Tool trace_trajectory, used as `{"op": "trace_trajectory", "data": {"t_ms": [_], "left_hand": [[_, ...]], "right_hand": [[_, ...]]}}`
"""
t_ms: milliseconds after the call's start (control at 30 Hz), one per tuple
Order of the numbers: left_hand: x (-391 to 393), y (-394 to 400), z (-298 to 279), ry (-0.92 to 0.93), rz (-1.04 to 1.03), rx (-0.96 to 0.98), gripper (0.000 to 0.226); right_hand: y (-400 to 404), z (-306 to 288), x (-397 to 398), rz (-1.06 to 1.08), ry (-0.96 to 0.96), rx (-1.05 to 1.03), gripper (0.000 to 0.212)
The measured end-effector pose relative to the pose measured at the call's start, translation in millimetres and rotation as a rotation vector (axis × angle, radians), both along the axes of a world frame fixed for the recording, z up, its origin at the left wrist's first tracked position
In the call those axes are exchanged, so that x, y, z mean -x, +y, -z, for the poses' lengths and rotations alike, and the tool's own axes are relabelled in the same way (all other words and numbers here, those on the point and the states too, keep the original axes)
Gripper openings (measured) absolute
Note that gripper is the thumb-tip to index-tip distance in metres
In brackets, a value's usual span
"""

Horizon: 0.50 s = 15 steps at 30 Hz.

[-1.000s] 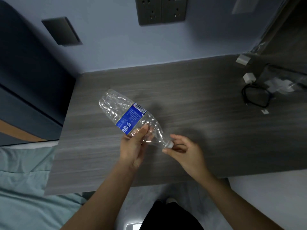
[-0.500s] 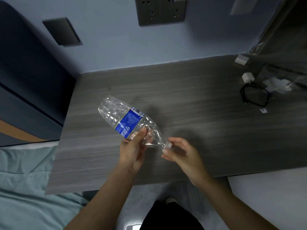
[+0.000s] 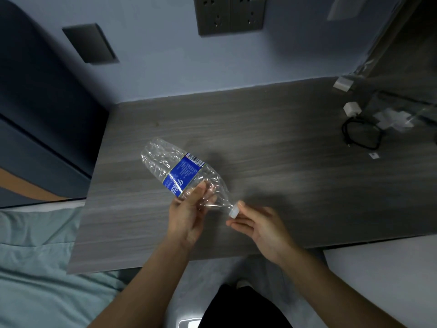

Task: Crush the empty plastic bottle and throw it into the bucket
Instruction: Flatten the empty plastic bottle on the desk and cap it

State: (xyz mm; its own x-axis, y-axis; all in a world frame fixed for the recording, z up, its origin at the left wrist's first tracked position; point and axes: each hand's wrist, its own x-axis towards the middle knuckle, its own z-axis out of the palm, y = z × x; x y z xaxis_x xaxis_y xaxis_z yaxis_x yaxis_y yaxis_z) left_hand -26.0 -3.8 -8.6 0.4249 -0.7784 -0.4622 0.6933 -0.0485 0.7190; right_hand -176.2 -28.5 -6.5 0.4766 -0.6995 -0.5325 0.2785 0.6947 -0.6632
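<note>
Nearest, the right hand (image 3: 262, 229) pinches the white cap (image 3: 233, 212) between thumb and fingertips. The left hand (image 3: 189, 216) wraps the shoulder of the plastic bottle (image 3: 182, 176), held tilted above the grey worktop (image 3: 272, 147), base pointing away. Its walls look dented, perhaps already partly crushed. Farther right lies a coiled black cable (image 3: 361, 134).

Just one head-worn view here, looking steeply down and forward from above, sitting fairly close over the near edge of the grey desk (image 3: 260, 143), taking in the far wall (image 3: 165, 55) and bed (image 3: 35, 268) at left.
</note>
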Motion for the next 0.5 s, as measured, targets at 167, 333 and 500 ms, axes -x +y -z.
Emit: {"op": "trace_trajectory", "data": {"t_ms": [167,333,500], "left_hand": [[0,5,4,0.013,0.008,0.004,0.013],[4,7,4,0.003,0.010,-0.005,0.014],[5,10,2,0.001,0.038,-0.034,0.018]], "right_hand": [[2,1,1,-0.027,0.022,-0.086,0.021],[13,5,-2,0.017,0.129,0.140,0.011],[15,4,3,-0.049,0.189,0.198,0.008]]}}
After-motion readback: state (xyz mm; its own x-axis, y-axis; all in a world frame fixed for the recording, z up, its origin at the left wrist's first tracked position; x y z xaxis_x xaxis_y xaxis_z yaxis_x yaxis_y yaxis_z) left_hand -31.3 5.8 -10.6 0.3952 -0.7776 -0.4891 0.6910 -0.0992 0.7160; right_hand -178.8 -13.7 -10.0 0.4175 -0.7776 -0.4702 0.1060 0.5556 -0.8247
